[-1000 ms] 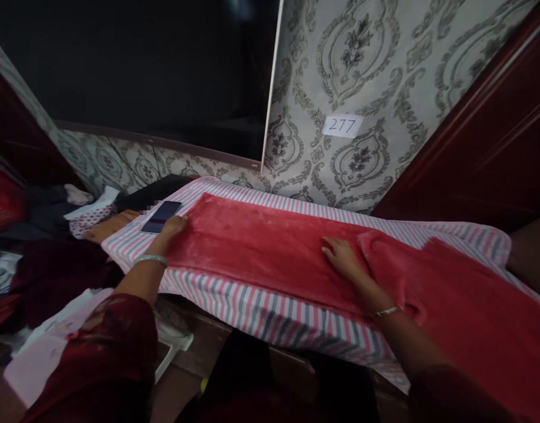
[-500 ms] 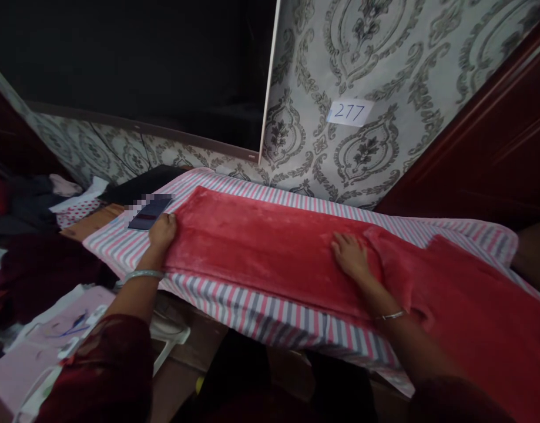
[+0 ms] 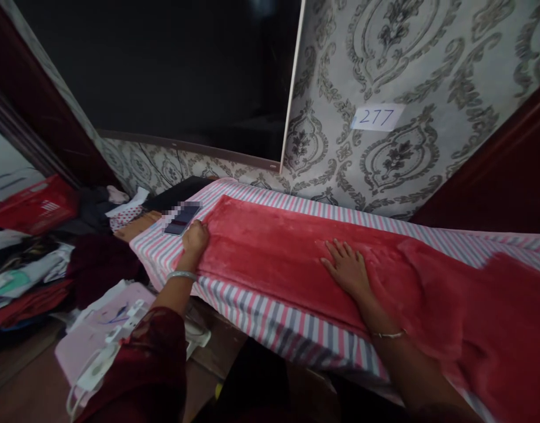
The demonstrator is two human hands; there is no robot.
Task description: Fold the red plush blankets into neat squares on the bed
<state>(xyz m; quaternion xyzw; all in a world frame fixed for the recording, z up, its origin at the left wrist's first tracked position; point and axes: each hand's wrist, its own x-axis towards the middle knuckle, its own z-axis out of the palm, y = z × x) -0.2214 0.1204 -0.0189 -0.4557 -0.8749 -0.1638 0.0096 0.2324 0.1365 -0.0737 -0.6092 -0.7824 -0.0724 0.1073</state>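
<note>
A red plush cloth [image 3: 270,247] lies as a long folded strip on a striped sheet [image 3: 270,314]. At the strip's left end, my left hand [image 3: 195,238] is closed on its edge, with the fingertips partly hidden. My right hand [image 3: 348,267] rests palm down on the strip's right half, fingers spread. Right of that hand the cloth is loose and wrinkled, and it runs out of view at lower right. Just beyond my left hand lies a dark phone [image 3: 181,220], partly pixelated.
Behind the table hangs a large dark television [image 3: 185,76]. A paper label [image 3: 378,117] reading 277 is on the patterned wall. Clothes, a red basket [image 3: 40,205] and a pink board [image 3: 115,326] with a white power strip [image 3: 120,335] are at the left.
The view has swung left, so the scene sits further right. My right hand has slid left along the cloth and its fingers are more spread. My left hand stays at the cloth's left edge.
</note>
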